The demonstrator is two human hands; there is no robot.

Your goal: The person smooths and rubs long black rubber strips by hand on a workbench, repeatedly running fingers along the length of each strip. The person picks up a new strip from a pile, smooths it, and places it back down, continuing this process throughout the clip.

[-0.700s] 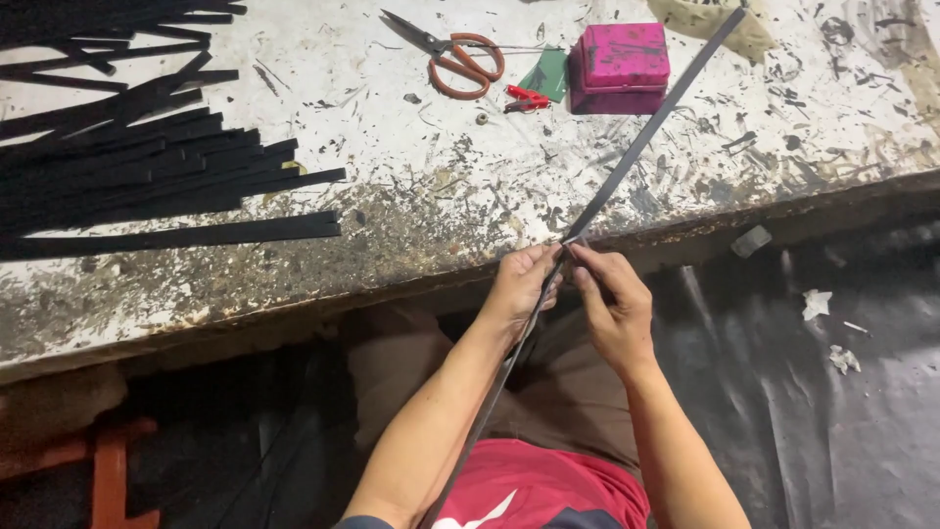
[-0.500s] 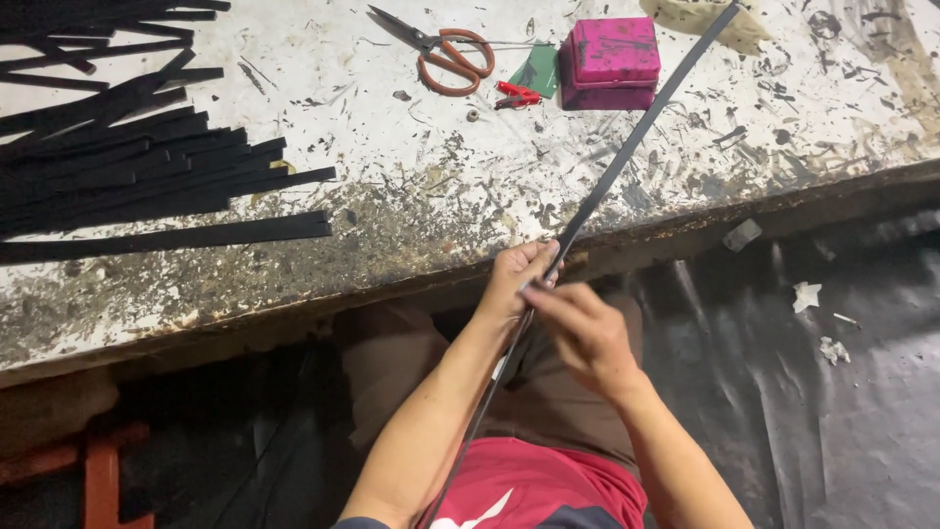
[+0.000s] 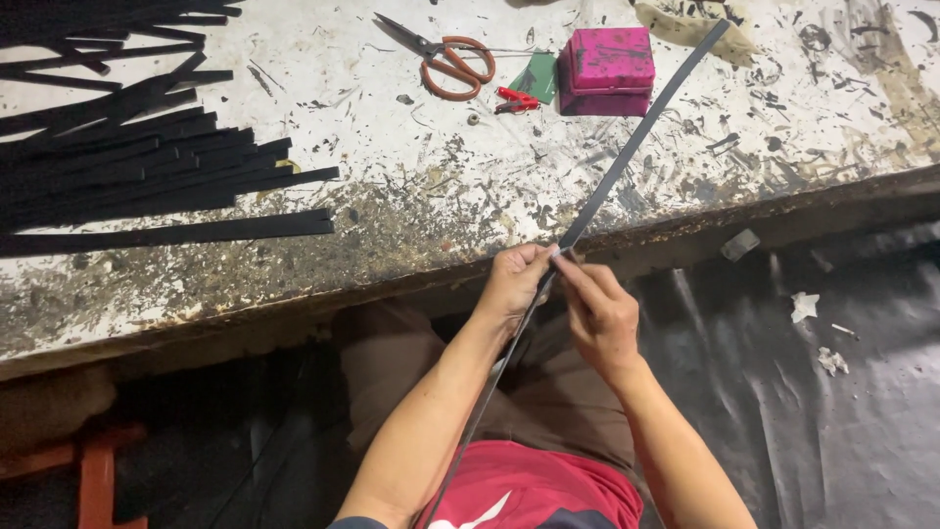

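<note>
At the centre of the frame, by the table edge (image 3: 685,230), my left hand (image 3: 514,284) pinches the long dark strip (image 3: 627,147) closed between thumb and fingers to steady it. My right hand (image 3: 602,313) grips it just beside, fingertips working its surface, while its far end slants toward the pink box (image 3: 607,69) at upper right.

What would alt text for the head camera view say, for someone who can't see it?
Both hands, left hand and right hand, pinch a long thin dark strip that slants across the edge of a worn, paint-flecked white worktable. On the table lie a pile of black strips, orange-handled scissors and a pink box.
</note>
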